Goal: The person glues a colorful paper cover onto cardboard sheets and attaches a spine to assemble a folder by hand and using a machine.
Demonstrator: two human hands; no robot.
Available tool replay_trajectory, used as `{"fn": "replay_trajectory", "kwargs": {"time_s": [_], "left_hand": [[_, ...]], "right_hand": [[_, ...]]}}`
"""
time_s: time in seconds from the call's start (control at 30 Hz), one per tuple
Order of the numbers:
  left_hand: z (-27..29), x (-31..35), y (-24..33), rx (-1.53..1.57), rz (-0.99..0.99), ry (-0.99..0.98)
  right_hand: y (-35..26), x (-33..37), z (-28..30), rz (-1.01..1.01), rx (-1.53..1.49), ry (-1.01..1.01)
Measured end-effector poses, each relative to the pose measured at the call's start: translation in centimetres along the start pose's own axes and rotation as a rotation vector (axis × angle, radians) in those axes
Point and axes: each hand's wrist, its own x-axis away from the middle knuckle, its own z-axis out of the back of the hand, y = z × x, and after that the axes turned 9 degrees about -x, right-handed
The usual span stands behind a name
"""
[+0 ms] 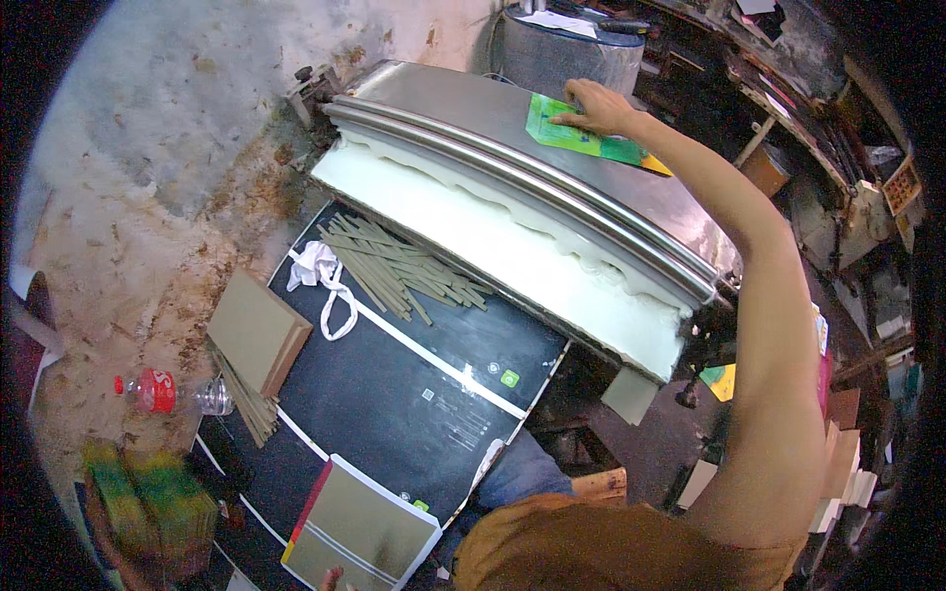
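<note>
My right hand reaches far across a steel-topped roller machine. Its thumb and bent fingers are at the upper edge of a green and yellow printed sheet lying on the steel, and they seem closed on it. At the lower edge only the fingertips of my left hand show, stretched over a grey-brown board cover with a pale folded border and a red and yellow strip. The rest of that hand is out of the picture. White glue fills the machine's trough below the rollers.
On the dark worktop lie grey board strips, a white cloth strap and a stack of boards. A clear bottle lies at left. A blurred green-yellow bundle is lower left. A drum stands behind.
</note>
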Motion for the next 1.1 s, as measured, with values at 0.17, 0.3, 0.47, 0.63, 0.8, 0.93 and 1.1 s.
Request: {"fn": "replay_trajectory", "kwargs": {"time_s": [0.17, 0.3, 0.47, 0.63, 0.8, 0.93, 1.1], "left_hand": [[-1.8, -7.2, 8.3, 0.236, -0.436, -0.081], [-12.5, -17.8, 21.7, 0.64, -0.494, -0.15], [-27.1, -25.3, 30.2, 0.632, -0.344, -0.331], [-31.6, -23.1, 33.8, 0.676, -0.249, -0.468], [-32.1, -22.5, 34.9, 0.686, -0.223, -0.487], [-32.4, -22.3, 35.4, 0.738, -0.205, -0.549], [-31.6, -22.5, 35.4, 0.883, -0.215, -0.585]], "right_hand": [[0.2, -0.2, -4.2, 0.008, -0.157, -0.027], [-1.5, 2.9, -4.7, 0.251, -0.156, -0.012], [-3.9, 5.7, -3.9, 0.367, -0.152, -0.057], [-3.3, 7.6, -3.5, 0.37, -0.151, -0.048], [-4.4, 8.1, -3.6, 0.331, -0.135, -0.06], [-4.2, 8.2, -4.0, 0.367, -0.195, -0.047], [-4.4, 6.5, -3.2, 0.134, -1.119, -0.209]]}}
